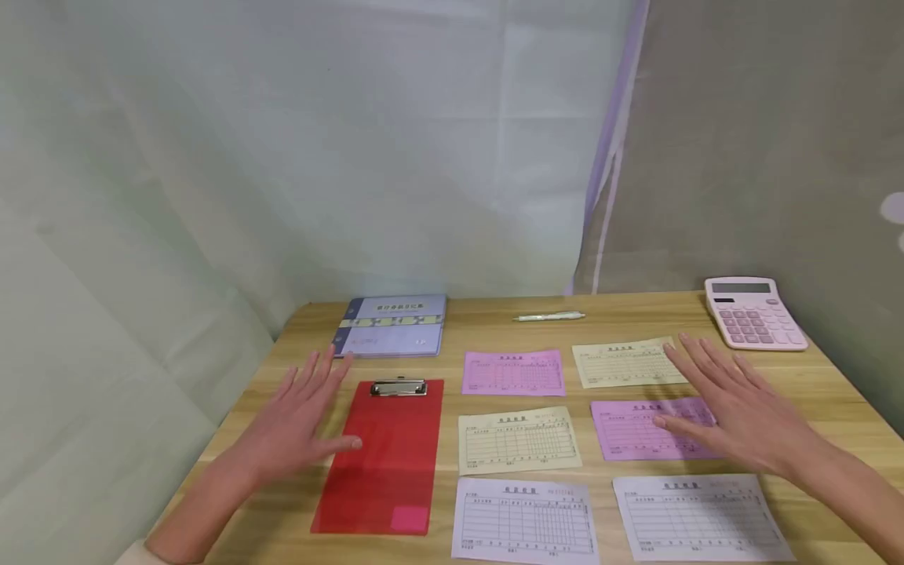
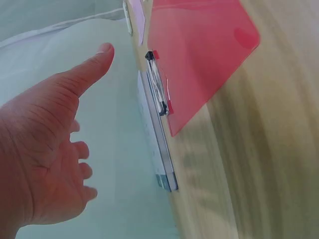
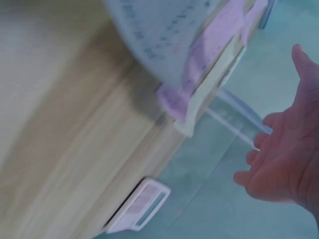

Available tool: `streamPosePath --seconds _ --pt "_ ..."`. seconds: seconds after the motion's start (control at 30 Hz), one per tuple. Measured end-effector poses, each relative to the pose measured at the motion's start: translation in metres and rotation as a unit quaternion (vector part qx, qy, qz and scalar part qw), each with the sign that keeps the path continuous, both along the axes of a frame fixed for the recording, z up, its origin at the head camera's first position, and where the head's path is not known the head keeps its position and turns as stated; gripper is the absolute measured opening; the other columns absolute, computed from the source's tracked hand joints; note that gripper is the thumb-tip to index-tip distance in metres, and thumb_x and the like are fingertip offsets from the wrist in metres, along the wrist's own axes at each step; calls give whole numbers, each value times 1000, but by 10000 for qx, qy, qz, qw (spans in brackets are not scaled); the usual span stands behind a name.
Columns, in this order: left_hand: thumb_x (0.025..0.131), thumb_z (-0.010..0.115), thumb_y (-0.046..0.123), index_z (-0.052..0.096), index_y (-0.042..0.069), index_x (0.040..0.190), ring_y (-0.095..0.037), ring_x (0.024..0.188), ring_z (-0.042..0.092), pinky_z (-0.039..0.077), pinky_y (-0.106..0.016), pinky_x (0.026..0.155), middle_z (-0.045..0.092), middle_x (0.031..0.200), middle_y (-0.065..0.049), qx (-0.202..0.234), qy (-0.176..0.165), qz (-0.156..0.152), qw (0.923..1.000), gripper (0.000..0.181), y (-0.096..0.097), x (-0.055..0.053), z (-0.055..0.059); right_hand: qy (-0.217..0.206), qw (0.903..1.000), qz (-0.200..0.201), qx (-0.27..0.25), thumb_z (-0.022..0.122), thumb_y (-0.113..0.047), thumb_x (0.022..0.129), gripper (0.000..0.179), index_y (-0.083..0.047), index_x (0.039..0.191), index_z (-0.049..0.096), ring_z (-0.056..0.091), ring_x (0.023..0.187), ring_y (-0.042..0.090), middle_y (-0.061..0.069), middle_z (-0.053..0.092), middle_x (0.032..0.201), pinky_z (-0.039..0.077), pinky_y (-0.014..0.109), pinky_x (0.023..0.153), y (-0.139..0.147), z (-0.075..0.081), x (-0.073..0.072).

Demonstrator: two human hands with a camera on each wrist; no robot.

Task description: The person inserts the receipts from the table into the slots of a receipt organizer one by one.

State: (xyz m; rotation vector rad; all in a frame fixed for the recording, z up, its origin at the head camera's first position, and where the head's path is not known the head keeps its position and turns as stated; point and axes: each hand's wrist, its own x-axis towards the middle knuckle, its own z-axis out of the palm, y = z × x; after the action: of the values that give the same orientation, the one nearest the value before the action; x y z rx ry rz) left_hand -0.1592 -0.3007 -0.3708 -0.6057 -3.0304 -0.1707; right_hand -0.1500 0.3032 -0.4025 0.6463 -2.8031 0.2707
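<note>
On the table [image 1: 487, 326], our red clipboard [image 1: 384, 447] is near our L hand [image 1: 297, 420], clip [image 1: 399, 387] pointing away, long way front-to-back. Our R hand [image 1: 741, 408] seems above a pink slip [image 1: 628, 439], its long way side-to-side. Both hands: fingers out, w/ nothing held. Prob. a hover step; a grab'd need hands lower.

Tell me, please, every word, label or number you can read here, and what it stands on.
"收款收据", probably: heading on the front left white slip.
"银行存款日记账", probably: title on the blue booklet.
Too small or blurred: the fine print and red numbers on the paper slips, the booklet's smaller print, and key labels on the calculator.
</note>
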Motion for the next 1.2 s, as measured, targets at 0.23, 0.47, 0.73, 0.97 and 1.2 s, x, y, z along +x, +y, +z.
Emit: streamPosePath --seconds 0.23,0.47,0.73,0.97,1.2 --pt "83 94 29 -2 19 172 -48 160 5 35 -69 115 -1 178 -17 1236 -467 -255 9909 132 3 -24 3 -755 9923 421 -888 78 -55 93 114 -8 171 10 13 160 44 19 6 176 8 58 129 -42 13 -35" --pt "86 91 19 -11 27 171 -39 161 8 47 -60 110 -2 178 -11 2015 -959 -284 9744 133 16 -53 -8 -1593 9698 386 -1807 86 -45 90 116 2 168 13 27 152 54 30 19 171 28 70 119 -84 8 -67" --pt "83 94 25 -13 23 170 -38 162 3 32 -59 121 -7 178 -9 2025 -1425 -209 9687 138 23 -69 -26 -1726 9519 690 -2437 85 -24 93 92 12 159 33 46 140 57 34 38 161 41 64 113 -113 -14 -98" --pt "90 89 29 5 12 172 -38 163 9 25 -57 125 6 178 -11 1824 -1410 -355 9724 118 27 -81 -37 -1283 9619 580 -2345 85 -13 92 68 11 148 53 60 128 52 29 56 148 50 58 106 -131 -26 -114" --pt "96 82 24 29 9 168 -37 156 33 37 -56 120 32 172 -14 1543 -1175 -438 9800 91 29 -81 -43 -1002 9658 328 -2367 83 -7 92 50 6 137 66 71 114 43 22 71 130 58 53 98 -144 -33 -120"
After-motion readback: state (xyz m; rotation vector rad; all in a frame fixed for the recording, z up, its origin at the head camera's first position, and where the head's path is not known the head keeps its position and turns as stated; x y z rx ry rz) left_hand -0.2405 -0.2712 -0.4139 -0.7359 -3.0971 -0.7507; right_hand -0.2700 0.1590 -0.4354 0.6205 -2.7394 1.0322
